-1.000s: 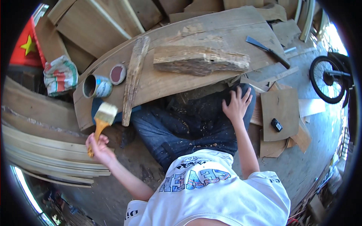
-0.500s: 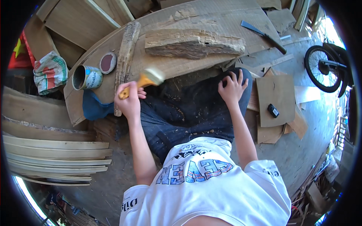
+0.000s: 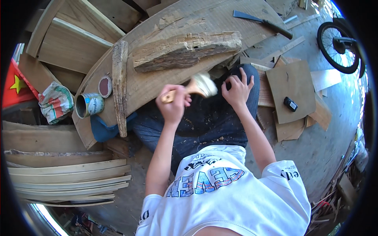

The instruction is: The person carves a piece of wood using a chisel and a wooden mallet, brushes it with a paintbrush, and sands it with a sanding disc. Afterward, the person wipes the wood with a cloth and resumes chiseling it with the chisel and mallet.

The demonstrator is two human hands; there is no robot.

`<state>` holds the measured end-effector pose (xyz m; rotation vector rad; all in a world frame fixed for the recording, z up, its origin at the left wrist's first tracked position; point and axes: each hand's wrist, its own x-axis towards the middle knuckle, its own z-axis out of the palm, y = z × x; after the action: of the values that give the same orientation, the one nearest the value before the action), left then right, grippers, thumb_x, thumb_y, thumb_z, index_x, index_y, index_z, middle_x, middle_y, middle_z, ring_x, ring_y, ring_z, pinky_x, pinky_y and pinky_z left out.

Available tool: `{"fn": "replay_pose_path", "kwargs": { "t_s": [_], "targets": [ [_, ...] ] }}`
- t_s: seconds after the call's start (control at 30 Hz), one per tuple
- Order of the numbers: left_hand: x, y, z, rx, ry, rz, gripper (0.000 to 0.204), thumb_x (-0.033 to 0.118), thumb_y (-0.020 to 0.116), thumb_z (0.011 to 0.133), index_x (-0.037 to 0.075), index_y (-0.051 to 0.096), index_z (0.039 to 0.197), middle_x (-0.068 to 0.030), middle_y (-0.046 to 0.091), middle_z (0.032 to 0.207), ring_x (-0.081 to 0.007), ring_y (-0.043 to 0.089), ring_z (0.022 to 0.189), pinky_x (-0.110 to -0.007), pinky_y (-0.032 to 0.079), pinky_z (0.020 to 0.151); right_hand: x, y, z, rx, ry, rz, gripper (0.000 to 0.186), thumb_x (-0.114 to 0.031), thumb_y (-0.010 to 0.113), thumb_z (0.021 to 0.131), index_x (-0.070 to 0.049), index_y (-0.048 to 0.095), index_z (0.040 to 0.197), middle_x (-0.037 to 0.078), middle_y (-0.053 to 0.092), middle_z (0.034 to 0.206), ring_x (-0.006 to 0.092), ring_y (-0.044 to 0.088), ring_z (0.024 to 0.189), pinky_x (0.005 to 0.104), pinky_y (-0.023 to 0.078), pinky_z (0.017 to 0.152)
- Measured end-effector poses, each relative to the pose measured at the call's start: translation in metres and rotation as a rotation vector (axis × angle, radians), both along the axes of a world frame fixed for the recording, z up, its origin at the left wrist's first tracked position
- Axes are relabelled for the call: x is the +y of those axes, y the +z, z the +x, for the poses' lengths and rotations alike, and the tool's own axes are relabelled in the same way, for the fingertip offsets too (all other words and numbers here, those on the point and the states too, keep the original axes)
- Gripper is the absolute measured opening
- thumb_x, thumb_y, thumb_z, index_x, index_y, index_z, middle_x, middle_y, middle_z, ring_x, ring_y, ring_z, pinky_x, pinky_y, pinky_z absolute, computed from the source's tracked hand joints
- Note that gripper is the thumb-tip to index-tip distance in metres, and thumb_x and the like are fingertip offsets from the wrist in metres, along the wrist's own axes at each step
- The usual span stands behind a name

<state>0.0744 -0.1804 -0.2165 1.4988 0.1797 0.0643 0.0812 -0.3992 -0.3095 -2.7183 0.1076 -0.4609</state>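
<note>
In my left hand (image 3: 173, 104) is a paintbrush (image 3: 202, 85), its wooden handle in my closed fingers and its wide pale bristles pointing right above my lap. My right hand (image 3: 236, 88) rests on my right knee, fingers spread and holding nothing. Beyond the brush, a rough, split block of wood (image 3: 187, 49) lies on a wide wooden board (image 3: 157, 82). A narrow, weathered wood strip (image 3: 119, 86) lies across the board's left part. To its left are an open tin can (image 3: 89, 105) and a round lid (image 3: 105, 86) with a dark red inside.
A long knife (image 3: 263, 23) with a black handle lies at the board's far right. Thin curved wood strips (image 3: 71, 179) are stacked at left. On the right, a small black device (image 3: 290, 104) sits on a flat brown sheet (image 3: 291, 82), and a motorbike wheel (image 3: 338, 47) stands farther off.
My left hand has carried the paintbrush to the right, closer to my right hand. The right hand stays on the knee. The whole view has shifted a little.
</note>
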Motion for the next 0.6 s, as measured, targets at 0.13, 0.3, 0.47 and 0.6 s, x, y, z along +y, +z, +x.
{"fn": "replay_pose_path", "kwargs": {
  "t_s": [0.13, 0.3, 0.47, 0.6],
  "targets": [
    [-0.041, 0.009, 0.029, -0.209, 0.292, 0.068, 0.017, 0.010, 0.059, 0.093, 0.002, 0.054, 0.080, -0.0097, 0.062, 0.064, -0.0120, 0.059, 0.048, -0.023, 0.046, 0.043, -0.014, -0.001, -0.003, -0.148, 0.044, 0.228, 0.009, -0.021, 0.069, 0.073, -0.014, 0.065, 0.071, -0.001, 0.064, 0.068, 0.0194, 0.064, 0.083, 0.0436, 0.036, 0.101],
    [-0.096, 0.008, 0.024, -0.080, -0.166, -0.038, 0.012, 0.008, 0.061, 0.091, 0.002, 0.056, 0.083, -0.0077, 0.061, 0.063, -0.0114, 0.061, 0.051, -0.023, 0.048, 0.045, -0.025, -0.023, -0.006, -0.274, 0.088, 0.280, 0.017, -0.029, 0.077, 0.063, -0.018, 0.069, 0.075, 0.004, 0.064, 0.063, 0.0275, 0.055, 0.054, 0.0368, 0.046, 0.057],
    [-0.018, 0.029, -0.012, 0.017, -0.048, -0.157, 0.011, 0.010, 0.057, 0.088, 0.000, 0.054, 0.083, -0.0128, 0.059, 0.062, -0.0177, 0.055, 0.043, -0.026, 0.043, 0.038, -0.067, 0.011, -0.035, -0.354, 0.004, 0.434, 0.016, -0.018, 0.072, 0.067, -0.011, 0.057, 0.064, 0.005, 0.054, 0.063, 0.0255, 0.057, 0.068, 0.0362, 0.039, 0.068],
    [0.094, 0.046, -0.052, 0.046, 0.168, 0.079, 0.017, 0.017, 0.054, 0.092, 0.002, 0.051, 0.087, -0.0135, 0.059, 0.069, -0.0199, 0.057, 0.046, -0.024, 0.041, 0.037, -0.127, -0.022, -0.067, -0.029, -0.255, 0.461, 0.028, -0.025, 0.074, 0.077, -0.005, 0.064, 0.095, 0.012, 0.060, 0.097, 0.0293, 0.055, 0.096, 0.0387, 0.044, 0.086]
  ]
}}
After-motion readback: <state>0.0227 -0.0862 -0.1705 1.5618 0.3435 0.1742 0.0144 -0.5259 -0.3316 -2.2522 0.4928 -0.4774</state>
